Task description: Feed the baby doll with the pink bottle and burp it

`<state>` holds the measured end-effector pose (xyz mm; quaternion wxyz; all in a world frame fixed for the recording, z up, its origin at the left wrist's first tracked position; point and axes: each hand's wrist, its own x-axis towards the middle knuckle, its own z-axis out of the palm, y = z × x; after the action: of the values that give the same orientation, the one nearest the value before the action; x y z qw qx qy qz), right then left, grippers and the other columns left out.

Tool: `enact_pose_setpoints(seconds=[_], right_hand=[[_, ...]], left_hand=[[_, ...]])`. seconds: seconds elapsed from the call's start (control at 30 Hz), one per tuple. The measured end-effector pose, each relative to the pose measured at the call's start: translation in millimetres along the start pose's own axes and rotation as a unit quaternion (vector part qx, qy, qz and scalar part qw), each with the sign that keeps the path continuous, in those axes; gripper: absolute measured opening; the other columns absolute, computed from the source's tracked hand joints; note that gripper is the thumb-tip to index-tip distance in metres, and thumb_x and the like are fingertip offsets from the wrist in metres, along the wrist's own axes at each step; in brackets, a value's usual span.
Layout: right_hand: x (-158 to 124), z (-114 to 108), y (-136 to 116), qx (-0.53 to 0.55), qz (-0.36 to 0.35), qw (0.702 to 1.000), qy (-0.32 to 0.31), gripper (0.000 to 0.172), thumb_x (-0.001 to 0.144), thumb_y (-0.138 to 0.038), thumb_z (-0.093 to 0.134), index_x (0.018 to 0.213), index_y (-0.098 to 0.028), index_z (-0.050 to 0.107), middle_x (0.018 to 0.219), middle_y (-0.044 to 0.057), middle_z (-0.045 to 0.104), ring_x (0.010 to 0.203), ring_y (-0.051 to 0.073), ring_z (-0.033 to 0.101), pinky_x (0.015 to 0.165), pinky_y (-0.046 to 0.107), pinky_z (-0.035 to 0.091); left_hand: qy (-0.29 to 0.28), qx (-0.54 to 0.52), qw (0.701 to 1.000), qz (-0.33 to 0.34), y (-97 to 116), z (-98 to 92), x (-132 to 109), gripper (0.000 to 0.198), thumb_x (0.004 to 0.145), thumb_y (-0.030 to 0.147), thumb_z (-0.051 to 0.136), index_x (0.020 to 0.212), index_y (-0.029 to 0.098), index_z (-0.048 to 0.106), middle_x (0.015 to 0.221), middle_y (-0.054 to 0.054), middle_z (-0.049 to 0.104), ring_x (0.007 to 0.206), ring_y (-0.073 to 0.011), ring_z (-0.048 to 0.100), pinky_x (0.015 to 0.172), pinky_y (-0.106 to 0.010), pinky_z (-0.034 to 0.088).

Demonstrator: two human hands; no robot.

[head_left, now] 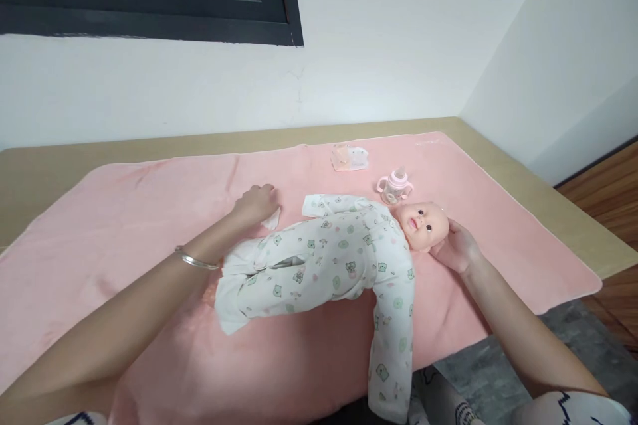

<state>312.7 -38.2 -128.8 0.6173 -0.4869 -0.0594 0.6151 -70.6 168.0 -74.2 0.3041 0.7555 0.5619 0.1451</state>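
Observation:
A baby doll (343, 252) in a white bodysuit printed with small bears lies face up on a pink blanket (164, 212), its head to the right. One long sleeve hangs over the blanket's front edge. My right hand (457, 247) cups the back of the doll's head, with some fingers hidden behind it. Beyond the doll's legs, my left hand (256, 204) is closed around a white wipe (272, 220), part of which sticks out below the fingers. A silver bangle (195, 259) circles my left wrist.
Just past the doll's head stands a pink two-handled baby bottle (395, 187). A small soft packet (349, 158) lies farther back. The blanket covers most of a wooden table (518, 186), which meets white walls at the back and right. A dark-framed window (149, 6) is at upper left.

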Motion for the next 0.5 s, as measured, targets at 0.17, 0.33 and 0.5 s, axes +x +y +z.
enact_pose_setpoints(seconds=[0.17,0.33,0.5], right_hand=[[2.4,6.1,2.9,-0.031,0.022,0.996,-0.076,0.052,0.102,-0.039,0.043,0.144,-0.011,0.056,0.15,0.016,0.054,0.137,0.029,0.058,0.106,0.043,0.058],[23.5,1.5,8.7,0.002,0.033,0.994,-0.107,0.052,0.1,-0.044,0.045,0.137,-0.011,0.062,0.15,0.014,0.054,0.136,0.03,0.058,0.11,0.046,0.055],[37.2,13.4,14.6,0.08,0.008,0.984,-0.156,0.059,0.1,-0.053,0.04,0.136,-0.012,0.064,0.147,0.014,0.057,0.138,0.027,0.056,0.118,0.048,0.047]], left_hand=[[-0.002,0.055,0.986,0.157,55.8,49.1,-5.7,0.039,0.101,0.038,0.067,0.133,0.017,0.06,0.136,-0.011,0.061,0.119,-0.0273,0.064,0.1,-0.05,0.057],[-0.01,0.082,0.956,0.281,95.7,100.2,-24.8,0.038,0.102,0.039,0.065,0.134,0.019,0.06,0.14,-0.012,0.06,0.122,-0.0275,0.063,0.104,-0.051,0.055],[0.013,0.113,0.942,0.315,97.4,112.9,-37.2,0.042,0.101,0.036,0.066,0.138,0.019,0.058,0.145,-0.012,0.056,0.129,-0.0305,0.059,0.108,-0.056,0.052]])
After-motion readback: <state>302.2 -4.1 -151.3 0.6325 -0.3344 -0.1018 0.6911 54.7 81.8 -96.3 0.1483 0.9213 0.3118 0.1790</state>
